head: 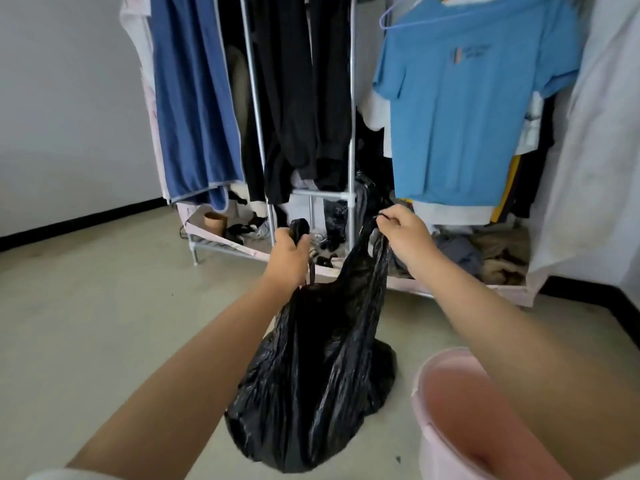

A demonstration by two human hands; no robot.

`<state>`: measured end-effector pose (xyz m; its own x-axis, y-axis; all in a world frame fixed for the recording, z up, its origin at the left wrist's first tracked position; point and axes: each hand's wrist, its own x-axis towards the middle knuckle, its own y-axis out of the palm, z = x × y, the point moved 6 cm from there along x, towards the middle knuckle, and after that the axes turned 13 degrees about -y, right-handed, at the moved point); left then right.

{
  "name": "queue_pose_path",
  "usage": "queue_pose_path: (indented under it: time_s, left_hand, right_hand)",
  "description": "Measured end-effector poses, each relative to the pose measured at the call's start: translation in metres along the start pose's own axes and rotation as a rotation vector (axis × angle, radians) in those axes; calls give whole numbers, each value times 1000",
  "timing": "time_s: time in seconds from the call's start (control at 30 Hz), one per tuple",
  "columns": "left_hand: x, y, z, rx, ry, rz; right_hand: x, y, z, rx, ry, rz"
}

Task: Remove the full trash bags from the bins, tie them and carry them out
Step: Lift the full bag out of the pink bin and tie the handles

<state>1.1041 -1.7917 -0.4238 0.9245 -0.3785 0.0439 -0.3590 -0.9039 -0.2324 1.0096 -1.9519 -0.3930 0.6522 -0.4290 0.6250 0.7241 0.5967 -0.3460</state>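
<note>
A pale floor fills the lower view, and a metal clothes rack crosses the top from eleven to one o'clock, hung with a dark blue garment, black clothes and a light blue T-shirt, with shoes and crumpled fabric on its low shelf. At the centre, running down toward six o'clock, a full black trash bag hangs with its bulging bottom close to or on the floor; which one cannot be told. A pink bin, open at the top, stands at five o'clock just beside the bag, partly behind the right forearm. Both bare forearms reach forward from the bottom corners, angled inward and upward. The left hand, just left of centre, has its fingers curled round one gathered handle of the bag, a bunched loop of plastic standing up above the fist. The right hand, just right of centre and slightly higher, pinches the other handle between curled fingers and thumb, knuckles up. The hands are apart, with the bag's mouth stretched between them.
</note>
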Motion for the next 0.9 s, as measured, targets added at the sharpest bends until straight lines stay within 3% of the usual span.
queue_pose_path:
  time_s: [0.2,0.43,0.53,0.67,0.9]
  left_hand:
    - [-5,-4,102,66,-139,-2]
    - [-19,-22,214,52,-193,-54]
    - [-32,-23,255,86,-176,77]
    - [-49,-11,298,193,-215,428]
    - [-16,4,304,66,-341,362]
  right_hand:
    - [-66,83,-55,116,154,156]
    - [-144,120,-110,172,220,2]
    - [-183,121,-146,185,294,62]
    - [-216,133,-186,143,353,428]
    - [-183,174,-223,444,626,414]
